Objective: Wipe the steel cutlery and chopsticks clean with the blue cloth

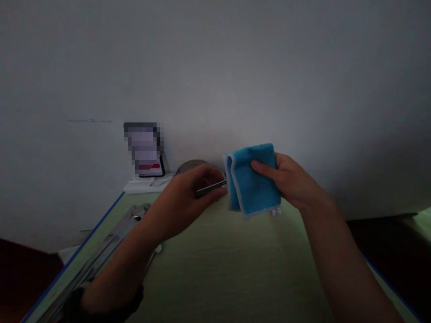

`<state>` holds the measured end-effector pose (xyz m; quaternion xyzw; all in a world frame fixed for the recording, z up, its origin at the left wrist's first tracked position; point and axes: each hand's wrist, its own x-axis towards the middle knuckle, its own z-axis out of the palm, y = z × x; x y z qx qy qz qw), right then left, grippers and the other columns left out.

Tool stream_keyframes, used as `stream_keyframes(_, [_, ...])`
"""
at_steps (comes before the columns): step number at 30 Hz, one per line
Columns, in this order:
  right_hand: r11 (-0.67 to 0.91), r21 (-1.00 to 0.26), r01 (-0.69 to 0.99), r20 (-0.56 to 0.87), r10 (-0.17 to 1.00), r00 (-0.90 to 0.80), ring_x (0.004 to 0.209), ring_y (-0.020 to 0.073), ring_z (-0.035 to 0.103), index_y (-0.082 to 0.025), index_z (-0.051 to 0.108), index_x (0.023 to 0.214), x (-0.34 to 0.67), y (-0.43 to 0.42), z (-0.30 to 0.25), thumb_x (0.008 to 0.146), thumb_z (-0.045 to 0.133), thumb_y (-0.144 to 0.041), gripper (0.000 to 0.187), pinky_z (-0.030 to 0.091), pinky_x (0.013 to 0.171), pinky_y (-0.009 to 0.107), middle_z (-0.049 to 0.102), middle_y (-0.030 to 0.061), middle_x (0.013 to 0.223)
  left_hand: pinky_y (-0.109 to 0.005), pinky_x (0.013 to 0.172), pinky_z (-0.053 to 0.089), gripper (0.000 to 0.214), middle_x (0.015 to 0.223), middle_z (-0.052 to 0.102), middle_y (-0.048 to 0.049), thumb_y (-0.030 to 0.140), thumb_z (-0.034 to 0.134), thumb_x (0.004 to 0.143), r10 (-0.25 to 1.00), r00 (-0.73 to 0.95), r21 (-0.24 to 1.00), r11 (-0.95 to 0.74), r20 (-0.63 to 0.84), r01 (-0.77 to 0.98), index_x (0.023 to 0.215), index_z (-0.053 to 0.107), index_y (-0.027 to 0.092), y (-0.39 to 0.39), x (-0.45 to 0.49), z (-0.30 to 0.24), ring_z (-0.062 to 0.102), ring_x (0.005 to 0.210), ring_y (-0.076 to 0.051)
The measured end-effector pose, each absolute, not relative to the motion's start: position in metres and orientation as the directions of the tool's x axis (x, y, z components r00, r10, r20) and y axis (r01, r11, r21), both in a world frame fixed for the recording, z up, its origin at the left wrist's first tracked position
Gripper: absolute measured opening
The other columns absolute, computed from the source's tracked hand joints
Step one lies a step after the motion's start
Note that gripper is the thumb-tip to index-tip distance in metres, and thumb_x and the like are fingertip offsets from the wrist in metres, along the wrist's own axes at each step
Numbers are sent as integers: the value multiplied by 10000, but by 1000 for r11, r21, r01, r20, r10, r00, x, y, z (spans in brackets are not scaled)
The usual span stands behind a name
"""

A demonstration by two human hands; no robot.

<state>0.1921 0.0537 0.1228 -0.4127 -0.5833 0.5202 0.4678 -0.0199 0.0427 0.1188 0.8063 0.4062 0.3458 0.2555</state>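
My left hand [193, 190] is closed round a thin metal utensil handle [211, 188], whose far end goes into a folded blue cloth [254, 181]. My right hand [291, 179] grips that cloth, thumb across its front, and the cloth hides the utensil's tip. Both hands are held above a pale green table [218, 269] near its far end.
Several metal utensils [111, 244] lie along the table's left, blue-trimmed edge. A round metal lid or pot [191, 167] sits behind my left hand. A white stand with a small screen [148, 154] is against the grey wall. Dark floor lies on both sides.
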Motion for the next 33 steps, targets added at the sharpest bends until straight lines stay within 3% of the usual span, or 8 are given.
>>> stream_keyframes(4, [158,-946,283,39,923,-383,686,179,631,-230,641,895,202,53,123,737,595,-405,240,498,594,307,691,12,830,-183,441,461,173,633,614,25,320,555,802,827,522,752,-477,210,454,923,604,206,45,-28,120,585,516,-109])
stream_keyframes(9, [382,-733,563,-7,824,-567,690,161,610,-235,656,859,211,54,127,730,604,-371,195,469,603,267,682,-1,825,-193,490,452,174,648,645,22,357,599,759,830,522,678,-499,196,540,845,657,218,48,-37,125,583,527,-110])
stream_keyframes(16, [441,-662,606,4,811,-585,686,155,599,-226,645,916,212,54,128,760,562,-390,241,456,629,271,676,5,816,-208,550,439,248,674,654,12,417,521,790,842,505,639,-498,192,587,774,647,204,50,-40,125,599,617,-135])
stream_keyframes(33, [468,-617,633,121,851,-512,721,174,602,-227,635,923,193,55,124,772,550,-379,231,431,606,274,673,14,848,-199,465,305,323,556,525,43,431,449,834,830,544,570,-507,121,646,751,642,186,50,-46,128,461,511,-99])
